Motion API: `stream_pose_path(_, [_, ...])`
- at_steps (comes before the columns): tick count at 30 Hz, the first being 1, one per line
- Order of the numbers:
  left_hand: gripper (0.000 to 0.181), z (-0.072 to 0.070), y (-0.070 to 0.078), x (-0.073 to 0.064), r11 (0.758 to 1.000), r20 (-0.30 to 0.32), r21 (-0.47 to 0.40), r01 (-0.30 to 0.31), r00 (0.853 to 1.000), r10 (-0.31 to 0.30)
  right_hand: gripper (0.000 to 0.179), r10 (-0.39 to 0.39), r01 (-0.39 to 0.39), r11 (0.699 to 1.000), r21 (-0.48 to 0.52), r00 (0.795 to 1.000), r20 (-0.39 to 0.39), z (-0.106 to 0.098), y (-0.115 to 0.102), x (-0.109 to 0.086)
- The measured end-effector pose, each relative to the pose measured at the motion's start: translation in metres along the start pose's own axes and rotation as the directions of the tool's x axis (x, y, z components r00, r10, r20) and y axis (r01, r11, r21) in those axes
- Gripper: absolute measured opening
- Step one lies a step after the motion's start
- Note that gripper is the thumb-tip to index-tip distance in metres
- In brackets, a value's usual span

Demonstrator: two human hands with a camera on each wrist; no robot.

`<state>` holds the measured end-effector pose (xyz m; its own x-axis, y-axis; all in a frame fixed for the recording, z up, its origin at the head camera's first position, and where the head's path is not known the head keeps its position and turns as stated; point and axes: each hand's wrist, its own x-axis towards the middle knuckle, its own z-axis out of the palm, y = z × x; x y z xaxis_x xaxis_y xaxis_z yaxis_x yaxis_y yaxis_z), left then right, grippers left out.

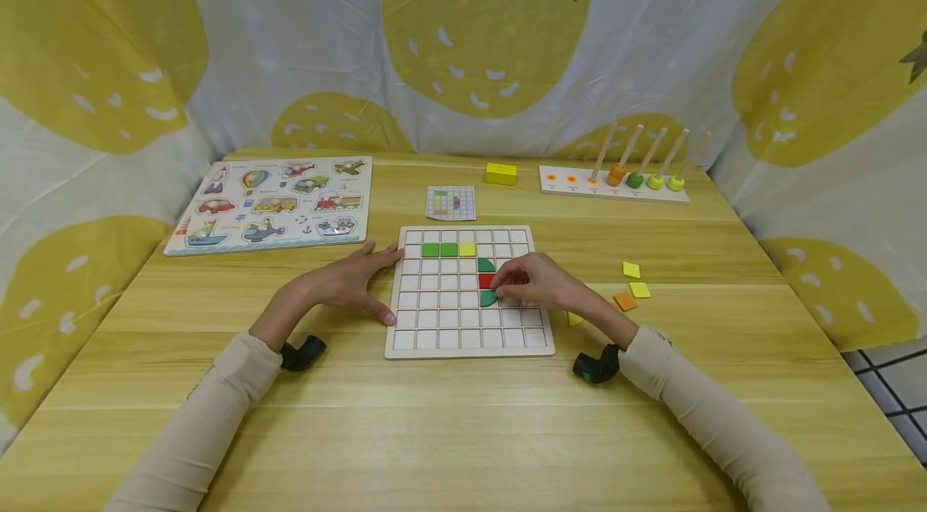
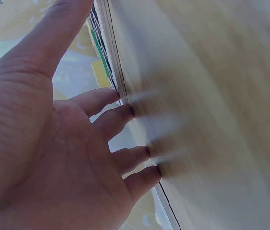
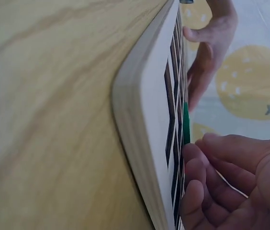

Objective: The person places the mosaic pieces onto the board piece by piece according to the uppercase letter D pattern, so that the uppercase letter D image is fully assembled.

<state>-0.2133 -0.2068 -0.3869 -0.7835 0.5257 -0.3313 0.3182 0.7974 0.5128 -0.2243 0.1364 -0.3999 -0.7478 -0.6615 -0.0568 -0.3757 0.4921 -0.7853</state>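
A white grid board (image 1: 438, 339) lies on the table. My left hand (image 1: 355, 278) is spread at its left side, thumb and fingertips touching the edge; in the left wrist view the fingers stand apart against the board's side. On the grid's upper row sit two green squares (image 1: 439, 249) and a yellow square (image 1: 467, 249). Further down, a red square (image 1: 486, 281) sits between two rounded green pieces. My right hand (image 1: 532, 280) reaches over the board's right part, its curled fingers pinching the lower rounded green piece (image 1: 488, 299) at its right edge.
Loose yellow squares (image 1: 640, 291) and an orange piece (image 1: 625, 302) lie right of the board. Behind it are a small pattern card (image 1: 451, 204) and a yellow block (image 1: 501, 174). A vehicle puzzle (image 1: 282, 206) lies back left, a peg stand (image 1: 615, 188) back right.
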Motion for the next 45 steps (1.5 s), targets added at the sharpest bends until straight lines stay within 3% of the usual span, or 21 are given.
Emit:
stream_pose_path(13, [0.115, 0.002, 0.001, 0.003, 1.0, -0.003, -0.009, -0.008, 1.0, 0.008, 0.012, -0.028, 0.027, 0.999, -0.023, 0.999, -0.021, -0.004, 0.0, -0.005])
stream_pose_path(18, [0.115, 0.002, 0.001, 0.003, 1.0, 0.0, -0.003, 0.001, 1.0, -0.001, 0.015, 0.004, -0.005, 0.999, -0.039, 0.999, -0.038, -0.012, 0.004, -0.013])
stream_pose_path(24, [0.115, 0.002, 0.002, 0.003, 1.0, 0.002, -0.001, -0.006, 1.0, 0.006, 0.019, 0.048, -0.053, 0.997, -0.059, 0.995, -0.084, -0.028, 0.012, -0.029])
stream_pose_path(32, [0.115, 0.002, 0.002, 0.002, 1.0, -0.001, -0.005, -0.002, 1.0, 0.002, 0.029, 0.03, -0.034, 0.999, -0.024, 0.987, -0.16, -0.059, 0.031, -0.054])
stream_pose_path(40, [0.116, 0.001, 0.003, 0.001, 1.0, -0.004, 0.004, 0.011, 1.0, -0.011, 0.037, 0.112, -0.122, 0.992, -0.021, 0.958, -0.266, -0.091, 0.052, -0.085])
stream_pose_path(45, [0.115, 0.0, 0.002, 0.0, 1.0, -0.014, 0.008, 0.0, 1.0, 0.0, 0.037, 0.145, -0.154, 0.988, -0.007, 0.948, -0.285, -0.098, 0.061, -0.102])
